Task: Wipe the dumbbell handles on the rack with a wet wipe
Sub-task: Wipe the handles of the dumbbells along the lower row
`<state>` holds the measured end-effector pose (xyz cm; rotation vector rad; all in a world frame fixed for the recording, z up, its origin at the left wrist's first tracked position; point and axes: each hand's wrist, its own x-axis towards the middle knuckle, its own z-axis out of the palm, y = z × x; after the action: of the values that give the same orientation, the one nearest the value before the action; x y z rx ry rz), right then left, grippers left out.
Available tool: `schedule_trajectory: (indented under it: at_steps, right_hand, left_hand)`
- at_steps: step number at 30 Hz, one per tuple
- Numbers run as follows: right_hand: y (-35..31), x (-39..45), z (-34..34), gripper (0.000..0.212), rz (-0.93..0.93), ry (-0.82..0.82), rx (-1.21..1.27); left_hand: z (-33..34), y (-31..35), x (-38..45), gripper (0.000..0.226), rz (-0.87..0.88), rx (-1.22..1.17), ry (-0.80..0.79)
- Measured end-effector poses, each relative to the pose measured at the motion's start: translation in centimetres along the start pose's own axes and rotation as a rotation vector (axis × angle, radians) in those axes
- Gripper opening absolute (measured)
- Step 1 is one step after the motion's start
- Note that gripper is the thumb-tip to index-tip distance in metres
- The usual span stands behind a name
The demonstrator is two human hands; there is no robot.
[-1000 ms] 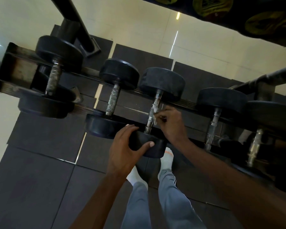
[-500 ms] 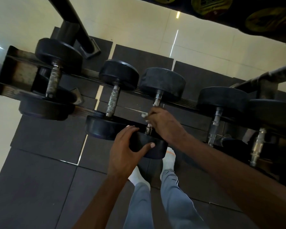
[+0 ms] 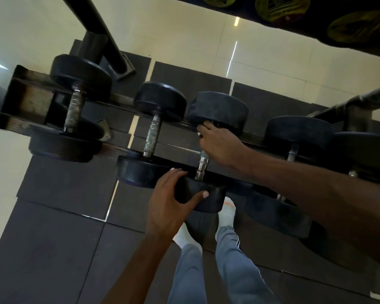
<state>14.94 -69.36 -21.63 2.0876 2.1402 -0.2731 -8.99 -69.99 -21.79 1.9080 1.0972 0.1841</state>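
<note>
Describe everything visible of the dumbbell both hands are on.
The dumbbell lies across the rack, third from the left end, its handle running away from the camera. It has two black, rubber-looking round heads, the far one dull and scuffed, and a silvery metal handle with a knurled grip. The right hand is wrapped round the upper part of the handle, just under the far head; only a white sliver shows at its fingers. The left hand grips the near head, thumb across its face.
</note>
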Motion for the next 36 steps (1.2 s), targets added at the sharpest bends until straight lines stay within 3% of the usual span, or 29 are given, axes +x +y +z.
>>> schedule_trajectory:
  at_steps: [3,6,10,13,16,20,23,25,28,33,36]
  right_hand:
    - [-0.6,-0.9,1.4,0.015,0.08,0.077,-0.069]
    - [-1.7,-1.5,2.6,0.029,0.28,0.208,0.047]
    - [-4.1,-1.5,4.1,0.01,0.687,0.483,0.451]
    - [-5.3,-0.4,3.9,0.016,1.058,0.699,0.788]
    - [-5.8,0.3,3.2,0.018,1.22,0.823,0.971]
    - [-5.2,0.7,3.0,0.013,1.451,0.863,1.28]
    - [-3.5,0.8,3.6,0.011,1.744,0.694,1.709]
    - [-2.1,1.2,4.2,0.015,1.742,0.62,1.94]
    - [-1.9,1.5,5.1,0.017,1.716,0.563,1.888]
    - [-3.4,-0.2,4.5,0.023,1.525,0.66,1.892]
    - [-2.1,0.9,4.1,0.037,1.616,0.716,1.93]
  left_hand:
    - [0.0,0.2,0.0,0.074,0.004,0.005,-0.005]
    - [0.0,0.2,0.0,0.073,0.004,0.015,0.002]
    - [0.0,0.3,-0.1,0.074,0.003,0.012,-0.009]
    - [0.0,0.3,0.0,0.073,0.021,0.012,0.004]
    - [0.1,0.1,0.0,0.074,0.022,0.019,0.002]
    - [0.1,0.0,0.0,0.075,0.019,0.027,0.001]
    - [0.0,0.2,-0.1,0.075,0.004,0.008,-0.002]
    - [0.0,0.3,-0.1,0.075,0.013,-0.003,-0.007]
    - [-0.2,0.4,-0.2,0.072,0.022,-0.005,0.008]
    - [-0.1,0.4,-0.1,0.07,0.031,-0.001,0.023]
    - [-0.2,0.4,0.0,0.07,0.045,0.011,0.009]
